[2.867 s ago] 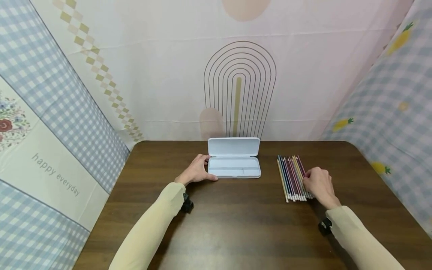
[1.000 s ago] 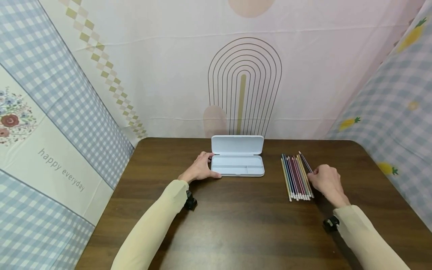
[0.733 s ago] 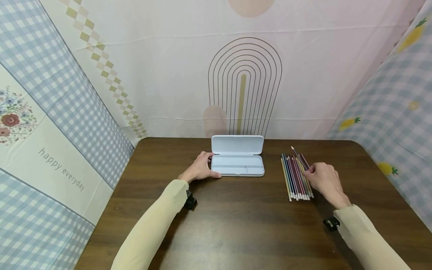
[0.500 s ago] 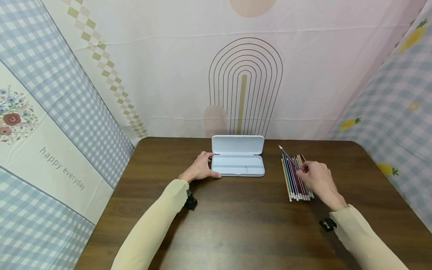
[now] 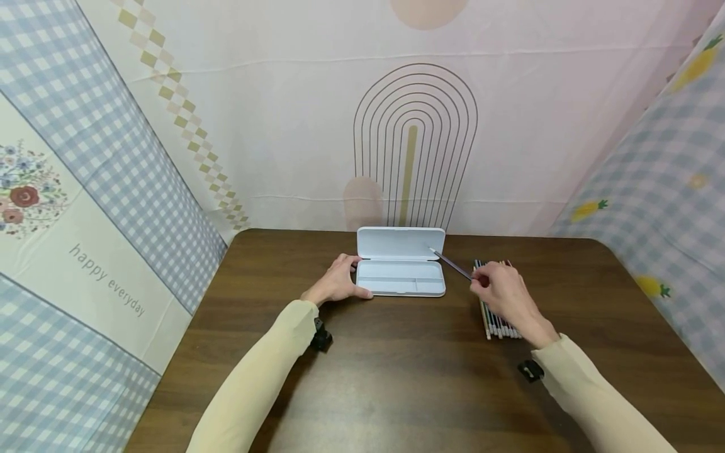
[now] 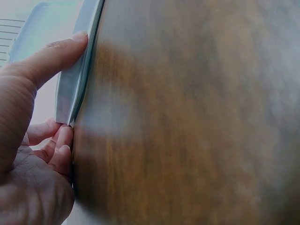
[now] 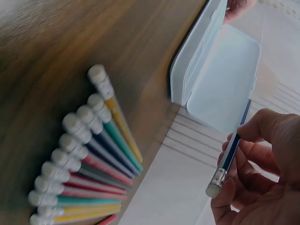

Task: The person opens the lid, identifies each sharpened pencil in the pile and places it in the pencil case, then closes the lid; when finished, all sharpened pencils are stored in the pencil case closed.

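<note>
Right hand [image 5: 501, 292]: grip pinches one pencil [image 5: 451, 264] toward its eraser end; long axis slants, tip pointing far-left at the open case [image 5: 385, 269], near mid far edge of the table [image 5: 396, 377]. Left hand [image 5: 337, 280] grips the case's left end.

Printed cloths [image 5: 294, 132] around a dark brown wooden table [image 5: 408, 390]
The table fills six o'clock. At twelve hangs a pale backdrop [image 5: 532, 126] with a nested-arch motif [image 5: 411, 151]; its checkered diamond strip [image 5: 184, 119] slants at ten. At nine, a blue-and-white gingham cloth [image 5: 107, 135] bears a flower print [image 5: 24, 196] and the words "happy everyday" [image 5: 106, 280]. At three, another gingham cloth [image 5: 657, 189] shows yellow, green-leaved fruit [image 5: 586, 211].
</note>
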Demonstrator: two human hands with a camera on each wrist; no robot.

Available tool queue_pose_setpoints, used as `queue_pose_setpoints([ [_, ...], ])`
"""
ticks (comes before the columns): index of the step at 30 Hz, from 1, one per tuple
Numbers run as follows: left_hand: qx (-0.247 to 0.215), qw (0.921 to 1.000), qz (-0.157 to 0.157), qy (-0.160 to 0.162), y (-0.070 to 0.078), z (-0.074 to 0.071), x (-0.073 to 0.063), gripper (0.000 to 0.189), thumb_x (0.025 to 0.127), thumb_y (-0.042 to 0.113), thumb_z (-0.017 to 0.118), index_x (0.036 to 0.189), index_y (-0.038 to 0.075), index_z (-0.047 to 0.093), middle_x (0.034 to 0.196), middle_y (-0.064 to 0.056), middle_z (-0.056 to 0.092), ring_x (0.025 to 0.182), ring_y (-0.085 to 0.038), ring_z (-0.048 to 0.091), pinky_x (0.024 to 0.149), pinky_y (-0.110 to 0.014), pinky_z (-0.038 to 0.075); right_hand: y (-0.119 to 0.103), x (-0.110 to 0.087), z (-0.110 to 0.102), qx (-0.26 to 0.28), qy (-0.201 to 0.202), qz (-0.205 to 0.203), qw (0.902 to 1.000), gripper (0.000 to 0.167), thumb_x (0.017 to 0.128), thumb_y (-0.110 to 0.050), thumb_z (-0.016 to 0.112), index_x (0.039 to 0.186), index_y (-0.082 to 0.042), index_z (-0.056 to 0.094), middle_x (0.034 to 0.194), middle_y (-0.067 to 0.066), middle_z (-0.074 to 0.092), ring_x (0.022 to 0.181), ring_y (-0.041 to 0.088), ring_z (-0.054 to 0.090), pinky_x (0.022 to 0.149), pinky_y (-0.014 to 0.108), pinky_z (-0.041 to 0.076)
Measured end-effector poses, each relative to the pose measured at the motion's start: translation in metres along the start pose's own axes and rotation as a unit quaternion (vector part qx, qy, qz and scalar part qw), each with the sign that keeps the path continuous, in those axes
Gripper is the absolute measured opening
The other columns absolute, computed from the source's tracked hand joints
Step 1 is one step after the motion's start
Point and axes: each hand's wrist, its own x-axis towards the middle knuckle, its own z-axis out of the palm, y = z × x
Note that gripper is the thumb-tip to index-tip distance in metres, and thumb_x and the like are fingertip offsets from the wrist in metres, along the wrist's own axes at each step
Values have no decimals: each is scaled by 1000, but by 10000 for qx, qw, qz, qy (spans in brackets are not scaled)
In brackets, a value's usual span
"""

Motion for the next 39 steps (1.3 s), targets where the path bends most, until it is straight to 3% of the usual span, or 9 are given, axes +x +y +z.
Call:
queue_pose_setpoints([
  [7, -85, 10000, -5, 10, 0, 0, 0, 101, 80, 35, 98, 161, 3, 46, 151, -20, 51, 142, -33, 54, 122, -48, 46, -6, 17, 18, 158, 8, -664, 9977, 8, 93, 3, 72, 93, 3, 80, 83, 11, 70, 70, 16, 59, 62, 26, 47],
  [12, -75, 10000, -26, 18, 1, -1, -1, 100, 79, 34, 98, 160, 2, 47, 150, -19, 51, 141, -33, 55, 121, -47, 47, -9, 29, 30, 211, -327, -1066, 9935, 11, 95, 3, 72, 100, 5, 81, 87, 10, 71, 74, 17, 59, 66, 30, 50],
  [22, -73, 10000, -20, 47, 1, 0, 0, 100, 78, 33, 99, 158, 1, 49, 148, -19, 53, 138, -32, 57, 119, -46, 49, -13, 51, 53, 116, -806, -1519, 9850, 8, 98, 3, 71, 99, 4, 79, 91, 12, 72, 86, 25, 64, 80, 46, 58],
  [30, -49, 9999, -107, 18, 3, -1, 3, 99, 79, 33, 99, 158, 3, 49, 150, -17, 51, 138, -31, 56, 120, -45, 49, -16, 64, 66, -107, -982, -1609, 9820, 9, 98, 2, 73, 100, 2, 82, 96, 14, 74, 89, 26, 69, 82, 45, 62],
  [39, -92, 9999, -32, 35, 0, 0, 4, 100, 78, 32, 100, 159, 3, 49, 148, -17, 53, 138, -31, 56, 120, -45, 48, -28, 80, 79, -263, -1084, -1921, 9750, 12, 96, 5, 73, 91, 0, 82, 84, 10, 72, 76, 20, 65, 75, 42, 60],
])
